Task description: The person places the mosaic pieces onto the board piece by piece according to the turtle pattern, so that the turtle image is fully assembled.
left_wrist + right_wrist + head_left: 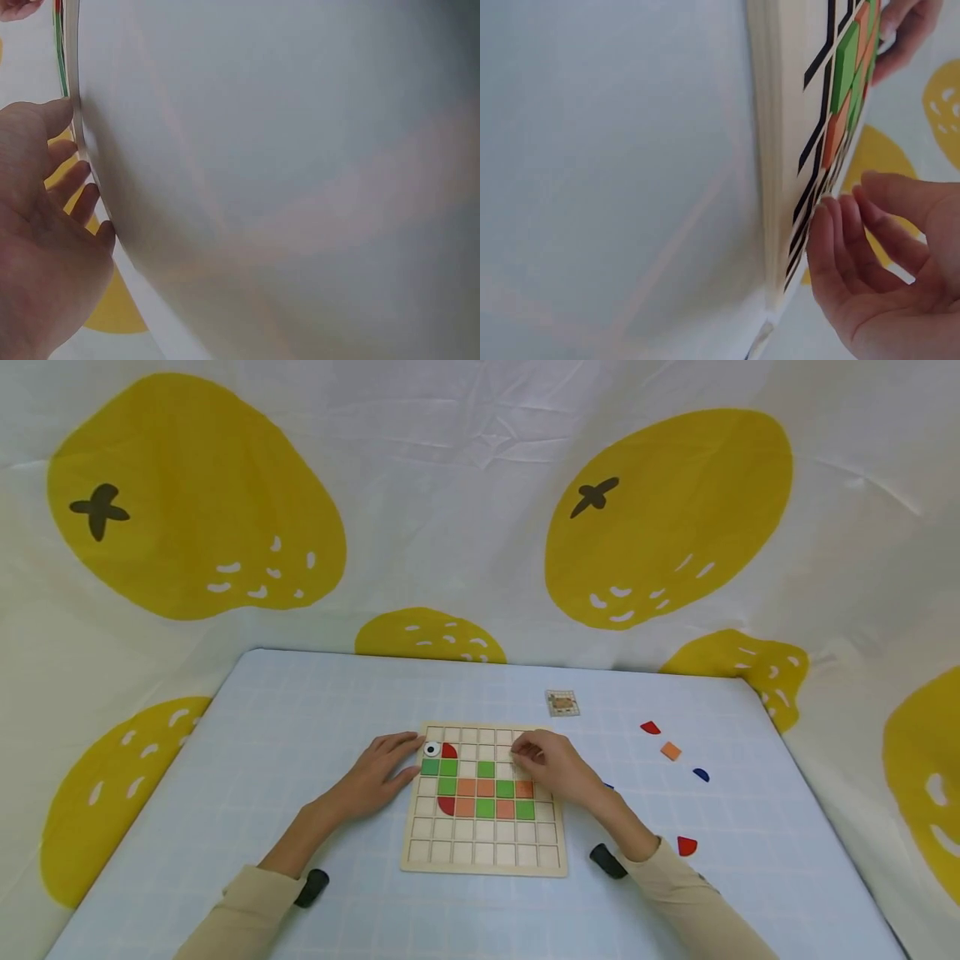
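A wooden grid board (483, 853) lies on the table with green and orange squares, red quarter-round pieces and a round eye piece (432, 749) in its cells. My left hand (378, 777) rests at the board's left edge, its fingers spread and fairly straight; the left wrist view shows the fingertips (82, 171) against that edge. Over the upper right cells is my right hand (551, 766), fingers bent, thumb and forefinger tips close together. In the right wrist view no piece shows between those fingertips (860, 196), though a small one could be hidden.
Right of the board lie a red piece (650, 727), an orange square (671, 751), a blue half-round (701, 774) and another red piece (687, 846). A small picture card (562, 702) lies behind the board. A fruit-patterned cloth (450, 527) hangs behind the table.
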Action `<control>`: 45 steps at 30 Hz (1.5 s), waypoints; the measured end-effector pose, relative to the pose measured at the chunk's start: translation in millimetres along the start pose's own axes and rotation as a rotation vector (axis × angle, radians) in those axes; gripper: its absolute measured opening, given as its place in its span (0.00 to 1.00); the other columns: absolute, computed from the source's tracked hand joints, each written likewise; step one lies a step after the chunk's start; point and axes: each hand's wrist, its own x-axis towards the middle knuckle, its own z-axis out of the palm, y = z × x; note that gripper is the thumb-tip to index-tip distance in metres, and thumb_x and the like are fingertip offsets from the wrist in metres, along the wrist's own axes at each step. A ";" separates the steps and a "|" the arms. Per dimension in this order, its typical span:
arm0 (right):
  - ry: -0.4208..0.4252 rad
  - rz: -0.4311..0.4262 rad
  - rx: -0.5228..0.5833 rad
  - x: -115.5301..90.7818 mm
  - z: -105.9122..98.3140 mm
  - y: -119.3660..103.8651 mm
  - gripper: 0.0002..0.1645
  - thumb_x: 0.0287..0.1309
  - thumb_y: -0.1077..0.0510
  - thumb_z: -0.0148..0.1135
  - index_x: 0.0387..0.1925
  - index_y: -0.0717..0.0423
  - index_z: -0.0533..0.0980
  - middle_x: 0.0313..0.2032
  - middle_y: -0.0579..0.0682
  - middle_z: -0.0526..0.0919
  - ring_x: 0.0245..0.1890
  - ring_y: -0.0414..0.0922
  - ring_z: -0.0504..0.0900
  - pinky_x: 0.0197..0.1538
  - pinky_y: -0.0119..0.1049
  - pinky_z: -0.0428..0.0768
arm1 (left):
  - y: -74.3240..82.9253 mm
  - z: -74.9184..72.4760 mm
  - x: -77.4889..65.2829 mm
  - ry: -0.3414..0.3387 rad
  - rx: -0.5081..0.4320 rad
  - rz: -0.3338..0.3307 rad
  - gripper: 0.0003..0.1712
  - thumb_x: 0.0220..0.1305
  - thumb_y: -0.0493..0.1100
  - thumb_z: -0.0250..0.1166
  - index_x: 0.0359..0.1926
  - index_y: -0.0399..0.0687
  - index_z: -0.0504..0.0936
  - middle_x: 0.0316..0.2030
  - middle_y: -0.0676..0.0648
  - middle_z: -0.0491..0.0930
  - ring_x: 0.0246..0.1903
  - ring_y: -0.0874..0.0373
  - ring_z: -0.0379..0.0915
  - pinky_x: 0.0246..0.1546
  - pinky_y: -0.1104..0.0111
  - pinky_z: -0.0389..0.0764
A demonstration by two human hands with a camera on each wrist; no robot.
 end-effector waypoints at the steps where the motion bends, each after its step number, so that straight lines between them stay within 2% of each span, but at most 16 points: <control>1: 0.009 -0.001 -0.006 -1.5 -1.7 1.8 0.05 0.68 0.65 0.65 0.44 0.62 0.83 0.38 0.48 0.84 0.39 0.42 0.81 0.44 0.36 0.83 | -0.6 0.3 0.1 -0.001 0.005 0.001 0.31 0.76 0.45 0.62 0.75 0.41 0.68 0.72 0.38 0.66 0.71 0.40 0.58 0.69 0.41 0.64; 12: 0.094 0.046 -0.076 -20.3 -25.8 22.0 0.06 0.66 0.66 0.67 0.43 0.63 0.82 0.39 0.50 0.84 0.40 0.45 0.82 0.46 0.41 0.84 | -1.6 1.1 0.8 -0.007 0.012 -0.001 0.31 0.76 0.44 0.62 0.75 0.42 0.68 0.73 0.39 0.66 0.72 0.40 0.58 0.70 0.42 0.63; 32: 0.259 0.277 -0.140 -59.3 -67.1 60.8 0.09 0.69 0.63 0.65 0.47 0.63 0.82 0.42 0.56 0.85 0.43 0.52 0.82 0.54 0.52 0.84 | 1.4 -0.6 -1.0 -0.005 0.002 0.001 0.31 0.76 0.43 0.62 0.74 0.40 0.68 0.72 0.38 0.66 0.71 0.39 0.58 0.70 0.41 0.63; 37: 0.297 0.289 -0.160 -67.8 -80.2 72.3 0.10 0.69 0.63 0.64 0.48 0.64 0.82 0.42 0.57 0.85 0.44 0.54 0.83 0.54 0.53 0.83 | 1.3 -0.3 -1.4 0.004 -0.005 0.007 0.31 0.76 0.43 0.62 0.74 0.40 0.69 0.72 0.38 0.66 0.71 0.39 0.58 0.70 0.41 0.63; 40: 0.320 0.278 -0.170 -73.2 -88.2 77.8 0.10 0.69 0.64 0.64 0.48 0.65 0.81 0.42 0.58 0.85 0.43 0.54 0.83 0.53 0.48 0.84 | 0.5 0.4 -1.2 0.007 -0.005 0.014 0.30 0.76 0.43 0.62 0.74 0.40 0.69 0.72 0.38 0.66 0.71 0.39 0.58 0.70 0.41 0.63; 43: 0.342 0.285 -0.183 -78.0 -94.9 82.7 0.10 0.69 0.63 0.64 0.48 0.66 0.81 0.42 0.59 0.85 0.43 0.54 0.83 0.50 0.33 0.84 | 0.1 0.9 -0.8 0.004 -0.001 0.016 0.30 0.76 0.44 0.62 0.74 0.40 0.69 0.72 0.38 0.66 0.71 0.39 0.58 0.70 0.42 0.63; 45: 0.348 0.302 -0.189 -80.6 -98.9 85.2 0.11 0.69 0.62 0.64 0.49 0.66 0.81 0.43 0.59 0.85 0.44 0.55 0.82 0.49 0.26 0.81 | 0.2 0.9 -0.7 0.005 0.000 0.015 0.30 0.76 0.44 0.62 0.74 0.40 0.69 0.72 0.38 0.66 0.71 0.39 0.58 0.70 0.42 0.63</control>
